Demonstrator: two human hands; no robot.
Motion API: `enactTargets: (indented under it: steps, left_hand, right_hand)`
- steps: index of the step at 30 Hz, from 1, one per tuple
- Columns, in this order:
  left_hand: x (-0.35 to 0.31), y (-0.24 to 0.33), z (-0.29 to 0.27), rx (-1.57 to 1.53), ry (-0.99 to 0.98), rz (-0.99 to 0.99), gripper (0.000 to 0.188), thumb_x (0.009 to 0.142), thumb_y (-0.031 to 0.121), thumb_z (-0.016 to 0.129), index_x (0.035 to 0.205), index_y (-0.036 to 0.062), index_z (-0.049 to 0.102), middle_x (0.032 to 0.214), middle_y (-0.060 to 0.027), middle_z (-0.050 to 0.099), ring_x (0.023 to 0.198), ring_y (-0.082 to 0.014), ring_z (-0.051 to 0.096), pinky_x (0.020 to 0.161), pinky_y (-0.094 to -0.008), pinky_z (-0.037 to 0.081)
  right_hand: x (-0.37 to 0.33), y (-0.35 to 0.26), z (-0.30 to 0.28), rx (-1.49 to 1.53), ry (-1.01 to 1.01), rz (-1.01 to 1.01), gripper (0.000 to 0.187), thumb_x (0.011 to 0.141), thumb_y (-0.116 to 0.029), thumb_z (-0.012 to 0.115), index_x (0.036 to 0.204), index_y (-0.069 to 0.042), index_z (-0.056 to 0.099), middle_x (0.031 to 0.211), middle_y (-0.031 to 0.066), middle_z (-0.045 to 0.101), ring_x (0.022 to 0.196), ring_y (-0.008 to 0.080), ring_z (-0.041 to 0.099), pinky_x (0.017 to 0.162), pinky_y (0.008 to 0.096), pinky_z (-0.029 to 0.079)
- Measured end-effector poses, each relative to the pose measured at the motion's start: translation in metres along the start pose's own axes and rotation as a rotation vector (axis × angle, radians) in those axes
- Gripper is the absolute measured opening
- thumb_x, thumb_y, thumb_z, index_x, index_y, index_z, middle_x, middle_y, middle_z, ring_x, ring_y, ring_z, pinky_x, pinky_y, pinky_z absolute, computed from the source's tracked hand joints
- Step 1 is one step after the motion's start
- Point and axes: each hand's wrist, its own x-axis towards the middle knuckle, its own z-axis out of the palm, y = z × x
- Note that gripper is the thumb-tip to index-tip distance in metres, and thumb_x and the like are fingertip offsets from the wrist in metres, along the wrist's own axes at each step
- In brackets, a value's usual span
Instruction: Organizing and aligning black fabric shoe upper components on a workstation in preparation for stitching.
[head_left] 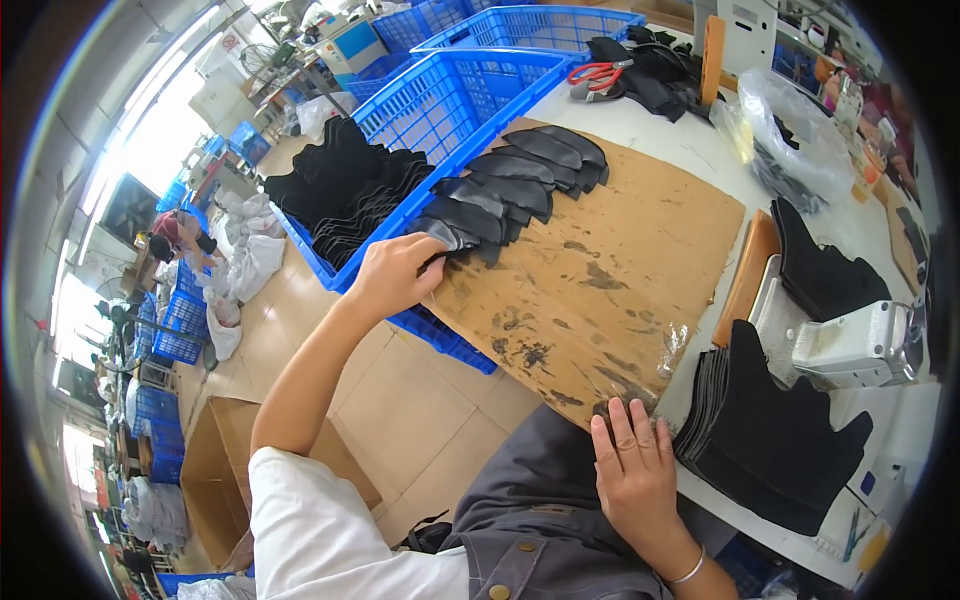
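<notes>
A brown cardboard sheet [640, 235] with dark smears lies slanted across the white table. Along its left edge several curved black pieces [480, 200], shiny like leather, overlap in a row. At the near end of that row my left hand [393, 275] has its fingers bent and pinched on the edge of a black piece [447, 234]; the fingertips are partly hidden. My right hand [636, 470] rests on the near corner of the cardboard, fingers stretched out, holding nothing. Just right of it stands a stack of black fabric pieces [770, 430].
A blue crate [440, 100] left of the cardboard holds stacked black fabric pieces [350, 190]. A white sewing machine [850, 345] stands at the right. Red-handled cutters [598, 75] and a clear plastic bag [800, 130] lie at the back. An open cardboard box [215, 470] is on the floor.
</notes>
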Motion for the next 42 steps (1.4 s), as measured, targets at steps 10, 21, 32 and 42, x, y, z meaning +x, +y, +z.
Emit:
enactTargets:
  steps: [10, 21, 32, 42]
  left_hand:
    - [0.026, 0.113, 0.05, 0.303, -0.053, 0.327, 0.013, 0.071, 0.015, 0.063, 0.077, 0.0087, 0.053, 0.074, -0.0048, 0.054, 0.063, -0.0186, 0.059, 0.052, -0.031, 0.045]
    - [0.094, 0.118, -0.001, 0.17, -0.082, -0.335, 0.02, 0.079, 0.018, 0.052, 0.08, 0.0006, 0.06, 0.083, -0.0207, 0.066, 0.078, -0.0397, 0.064, 0.073, -0.0479, 0.051]
    - [0.084, 0.007, -0.082, 0.367, -0.007, 0.066, 0.011, 0.088, 0.01, 0.056, 0.097, 0.0057, 0.06, 0.09, -0.0141, 0.065, 0.082, -0.0335, 0.063, 0.072, -0.042, 0.05]
    - [-0.003, 0.043, 0.007, 0.317, -0.01, 0.082, 0.023, 0.073, 0.011, 0.067, 0.092, 0.0052, 0.057, 0.092, -0.0074, 0.062, 0.084, -0.0268, 0.064, 0.072, -0.0376, 0.051]
  right_hand:
    - [0.0, -0.002, -0.003, -0.037, -0.035, 0.023, 0.042, 0.088, -0.013, 0.051, 0.129, -0.005, 0.053, 0.141, 0.0159, 0.048, 0.13, 0.0341, 0.045, 0.104, 0.0525, 0.035]
    - [0.005, -0.005, -0.002, -0.036, -0.036, 0.022, 0.046, 0.087, -0.013, 0.049, 0.132, -0.004, 0.051, 0.142, 0.0169, 0.045, 0.131, 0.0339, 0.043, 0.101, 0.0558, 0.037]
    - [0.002, -0.007, -0.001, -0.063, -0.022, 0.005, 0.047, 0.087, -0.013, 0.049, 0.133, -0.003, 0.049, 0.143, 0.0181, 0.043, 0.133, 0.0349, 0.041, 0.103, 0.0564, 0.034]
    - [0.007, -0.016, -0.077, 0.125, 0.061, -0.204, 0.039, 0.081, -0.015, 0.063, 0.118, -0.003, 0.06, 0.126, 0.015, 0.058, 0.116, 0.0308, 0.057, 0.098, 0.0506, 0.041]
